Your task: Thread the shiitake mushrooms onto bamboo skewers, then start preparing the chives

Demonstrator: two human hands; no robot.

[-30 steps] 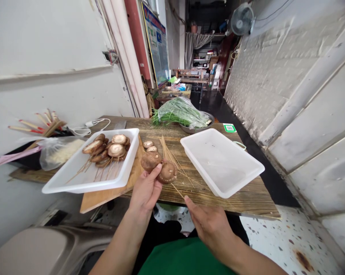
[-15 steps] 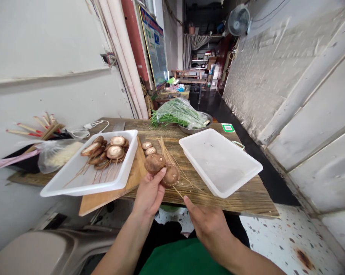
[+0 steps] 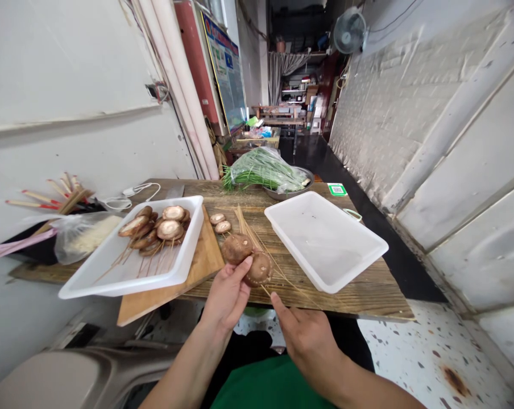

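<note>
Two brown mushroom caps [image 3: 257,269] sit side by side on a thin bamboo skewer [image 3: 266,291], held above the table's front edge. My left hand [image 3: 229,292] is closed on the caps, thumb across them. My right hand [image 3: 306,332] is closed around the lower end of the skewer, index finger stretched along it; most of that end is hidden in the hand. Just beyond the caps lie loose skewers [image 3: 257,236] and two small mushrooms [image 3: 220,223]. To the left, a white tray [image 3: 154,284] holds skewered mushrooms [image 3: 170,229].
A second white tray [image 3: 320,250] stands on the right of the wooden table [image 3: 368,295]. The left tray rests partly on a wooden board [image 3: 210,261]. Bagged green vegetables [image 3: 261,168] lie over a metal bowl [image 3: 310,184] at the back. A plastic bag [image 3: 86,236] is far left.
The caps have moved slightly right along with my left hand, toward my right hand. Less of the skewer shows between the caps and my right fingers. The view has shifted a little.
</note>
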